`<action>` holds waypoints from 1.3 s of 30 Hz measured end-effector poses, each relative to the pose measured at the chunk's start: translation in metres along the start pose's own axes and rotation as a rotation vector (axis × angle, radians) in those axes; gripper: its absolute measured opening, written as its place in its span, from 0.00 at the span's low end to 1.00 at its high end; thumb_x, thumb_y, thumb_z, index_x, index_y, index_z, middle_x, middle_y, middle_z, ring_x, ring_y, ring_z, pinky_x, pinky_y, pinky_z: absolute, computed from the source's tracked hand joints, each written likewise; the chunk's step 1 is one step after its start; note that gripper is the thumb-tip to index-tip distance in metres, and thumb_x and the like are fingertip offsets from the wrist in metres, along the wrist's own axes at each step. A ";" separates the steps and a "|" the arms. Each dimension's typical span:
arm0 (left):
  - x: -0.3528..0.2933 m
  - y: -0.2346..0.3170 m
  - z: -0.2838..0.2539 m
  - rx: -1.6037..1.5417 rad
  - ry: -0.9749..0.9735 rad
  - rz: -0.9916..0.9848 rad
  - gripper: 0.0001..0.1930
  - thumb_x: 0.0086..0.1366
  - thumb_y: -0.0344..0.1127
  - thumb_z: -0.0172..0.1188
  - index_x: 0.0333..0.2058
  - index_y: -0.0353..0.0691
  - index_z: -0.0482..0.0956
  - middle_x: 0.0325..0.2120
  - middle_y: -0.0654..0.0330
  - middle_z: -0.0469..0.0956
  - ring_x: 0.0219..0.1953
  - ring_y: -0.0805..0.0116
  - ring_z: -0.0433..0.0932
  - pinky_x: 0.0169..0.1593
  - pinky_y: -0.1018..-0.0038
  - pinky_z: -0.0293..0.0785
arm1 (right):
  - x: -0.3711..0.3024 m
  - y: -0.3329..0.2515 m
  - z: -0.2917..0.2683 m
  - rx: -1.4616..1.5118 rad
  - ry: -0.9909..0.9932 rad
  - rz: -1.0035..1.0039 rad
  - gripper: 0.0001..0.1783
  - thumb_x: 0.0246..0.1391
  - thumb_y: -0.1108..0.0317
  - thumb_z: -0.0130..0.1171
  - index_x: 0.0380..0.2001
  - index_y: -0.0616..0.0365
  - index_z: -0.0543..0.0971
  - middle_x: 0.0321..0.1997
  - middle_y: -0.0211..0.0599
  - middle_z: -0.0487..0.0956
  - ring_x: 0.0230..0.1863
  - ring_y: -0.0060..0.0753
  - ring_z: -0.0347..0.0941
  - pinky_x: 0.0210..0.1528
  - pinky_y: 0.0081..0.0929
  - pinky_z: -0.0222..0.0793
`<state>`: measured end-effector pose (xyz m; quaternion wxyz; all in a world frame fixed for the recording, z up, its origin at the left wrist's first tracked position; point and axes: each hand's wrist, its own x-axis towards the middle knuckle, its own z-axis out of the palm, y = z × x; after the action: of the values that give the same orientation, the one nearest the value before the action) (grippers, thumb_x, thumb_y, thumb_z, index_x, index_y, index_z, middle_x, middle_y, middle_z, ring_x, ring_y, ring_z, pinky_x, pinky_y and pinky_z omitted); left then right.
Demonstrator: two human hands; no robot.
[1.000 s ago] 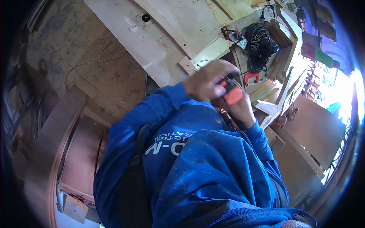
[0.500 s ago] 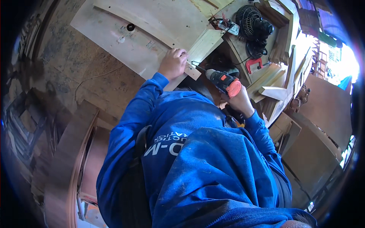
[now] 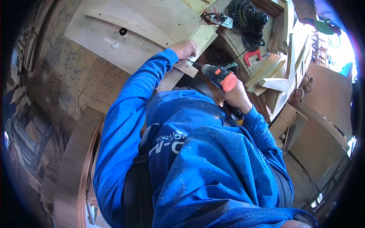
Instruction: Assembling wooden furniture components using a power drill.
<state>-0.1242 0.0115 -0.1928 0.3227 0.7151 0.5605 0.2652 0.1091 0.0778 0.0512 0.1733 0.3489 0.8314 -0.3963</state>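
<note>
A blue shirt (image 3: 205, 163) is filling the near field, its sleeves reaching forward. The right hand (image 3: 237, 95) is keeping its grip clamped on a black drill (image 3: 218, 75) with an orange-red rear end; the drill is tilting up-left, its bit pointing at a small wooden block (image 3: 186, 69). Bit contact: cannot tell. The block is lying at the near corner of a pale surface (image 3: 93, 40). The left hand (image 3: 184, 49) is resting just beyond the block, fingers curling; whether its grip is closing on anything, cannot tell. Farther right, light wooden pieces (image 3: 276, 84) are lying in a pile, with a red clamp (image 3: 251, 53) sitting near them. Beyond, a black fan (image 3: 240, 16) is standing just beside a white socket box (image 3: 227, 22).
</note>
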 end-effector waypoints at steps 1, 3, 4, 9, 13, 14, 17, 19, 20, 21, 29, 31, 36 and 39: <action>-0.003 -0.006 0.000 -0.161 0.071 -0.053 0.16 0.47 0.22 0.67 0.36 0.46 0.91 0.35 0.58 0.82 0.42 0.57 0.81 0.51 0.65 0.78 | -0.001 0.001 0.000 -0.018 -0.003 -0.010 0.26 0.44 0.70 0.71 0.50 0.59 0.80 0.39 0.47 0.84 0.41 0.53 0.83 0.46 0.38 0.79; -0.013 -0.018 -0.006 -0.266 0.139 -0.146 0.21 0.49 0.19 0.63 0.44 0.39 0.89 0.40 0.53 0.84 0.37 0.54 0.83 0.45 0.65 0.81 | -0.002 0.001 -0.001 -0.031 -0.006 -0.021 0.26 0.45 0.70 0.71 0.50 0.59 0.80 0.39 0.47 0.84 0.41 0.53 0.83 0.46 0.39 0.79; -0.018 -0.019 -0.009 -0.265 0.135 -0.144 0.21 0.49 0.19 0.63 0.44 0.39 0.89 0.40 0.53 0.84 0.37 0.54 0.83 0.45 0.65 0.81 | -0.002 -0.003 -0.002 -0.013 -0.024 0.005 0.25 0.47 0.70 0.69 0.51 0.59 0.80 0.41 0.49 0.84 0.43 0.53 0.83 0.48 0.39 0.79; -0.052 0.016 -0.013 -0.164 0.425 -0.260 0.13 0.59 0.23 0.57 0.40 0.37 0.87 0.36 0.53 0.85 0.39 0.59 0.85 0.46 0.67 0.81 | -0.002 -0.027 0.001 0.042 -0.028 0.013 0.25 0.49 0.69 0.68 0.52 0.59 0.79 0.42 0.50 0.84 0.44 0.53 0.82 0.48 0.39 0.79; -0.103 0.084 0.013 -0.795 0.191 -0.370 0.10 0.62 0.28 0.60 0.41 0.35 0.85 0.34 0.55 0.86 0.39 0.66 0.85 0.47 0.68 0.80 | 0.000 -0.038 0.006 0.025 0.008 0.003 0.19 0.52 0.66 0.69 0.46 0.58 0.77 0.38 0.53 0.83 0.42 0.62 0.81 0.42 0.47 0.77; -0.112 0.097 0.026 -0.810 0.187 -0.408 0.10 0.62 0.27 0.60 0.42 0.35 0.84 0.34 0.55 0.86 0.39 0.67 0.85 0.47 0.69 0.80 | 0.000 -0.036 0.008 0.022 -0.012 0.008 0.19 0.53 0.65 0.69 0.46 0.57 0.77 0.38 0.54 0.83 0.42 0.63 0.81 0.42 0.48 0.77; -0.128 0.116 0.046 -0.926 0.219 -0.508 0.10 0.63 0.27 0.63 0.43 0.33 0.83 0.34 0.54 0.86 0.38 0.69 0.84 0.46 0.71 0.81 | 0.000 -0.046 0.004 0.039 -0.017 0.005 0.18 0.54 0.65 0.68 0.46 0.57 0.77 0.37 0.53 0.83 0.41 0.62 0.81 0.42 0.47 0.77; -0.129 0.123 0.046 -0.958 0.232 -0.551 0.10 0.64 0.28 0.64 0.43 0.32 0.83 0.34 0.54 0.86 0.37 0.69 0.84 0.46 0.72 0.81 | 0.001 -0.046 0.004 0.049 -0.054 0.073 0.18 0.54 0.65 0.68 0.46 0.57 0.77 0.37 0.52 0.83 0.41 0.62 0.81 0.42 0.47 0.77; -0.124 0.128 0.040 -0.888 0.286 -0.597 0.10 0.64 0.29 0.65 0.42 0.32 0.83 0.34 0.54 0.86 0.36 0.69 0.85 0.46 0.72 0.81 | 0.002 -0.040 0.009 0.024 0.014 -0.040 0.18 0.52 0.68 0.67 0.45 0.59 0.76 0.30 0.45 0.82 0.32 0.51 0.81 0.35 0.41 0.77; -0.118 0.132 0.036 -0.816 0.338 -0.641 0.10 0.64 0.30 0.66 0.42 0.32 0.83 0.33 0.55 0.86 0.36 0.69 0.85 0.45 0.71 0.82 | 0.003 -0.037 0.011 0.000 0.083 -0.153 0.18 0.49 0.72 0.66 0.44 0.60 0.76 0.22 0.38 0.80 0.23 0.39 0.81 0.29 0.34 0.76; -0.098 0.133 0.048 -0.827 0.346 -0.548 0.11 0.65 0.31 0.67 0.43 0.32 0.83 0.33 0.54 0.86 0.38 0.68 0.86 0.46 0.70 0.83 | 0.002 -0.043 0.011 -0.036 -0.022 -0.032 0.17 0.53 0.69 0.66 0.45 0.59 0.77 0.33 0.45 0.82 0.35 0.53 0.83 0.37 0.42 0.78; -0.098 0.136 0.044 -0.830 0.404 -0.611 0.10 0.65 0.31 0.67 0.43 0.32 0.83 0.33 0.54 0.86 0.39 0.68 0.87 0.45 0.70 0.83 | 0.001 -0.046 0.014 -0.057 -0.031 -0.012 0.19 0.54 0.65 0.69 0.47 0.58 0.77 0.40 0.50 0.82 0.42 0.63 0.80 0.41 0.47 0.78; -0.097 0.143 0.047 -1.062 0.514 -0.590 0.09 0.63 0.31 0.66 0.40 0.33 0.83 0.31 0.50 0.86 0.34 0.63 0.88 0.42 0.70 0.83 | 0.001 -0.056 0.013 -0.092 -0.027 0.025 0.19 0.53 0.66 0.69 0.46 0.58 0.77 0.39 0.50 0.82 0.42 0.62 0.81 0.42 0.46 0.78; -0.098 0.155 0.033 -0.886 0.455 -0.494 0.09 0.62 0.32 0.66 0.38 0.33 0.83 0.28 0.51 0.86 0.32 0.65 0.87 0.41 0.70 0.83 | 0.001 -0.054 0.009 -0.075 -0.008 0.019 0.21 0.50 0.66 0.70 0.47 0.58 0.77 0.39 0.50 0.83 0.41 0.60 0.82 0.42 0.45 0.79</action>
<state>-0.0245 -0.1149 -0.0984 0.5158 0.2830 0.6020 0.5399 0.0697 0.0475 0.0735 0.1932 0.3484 0.8417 -0.3644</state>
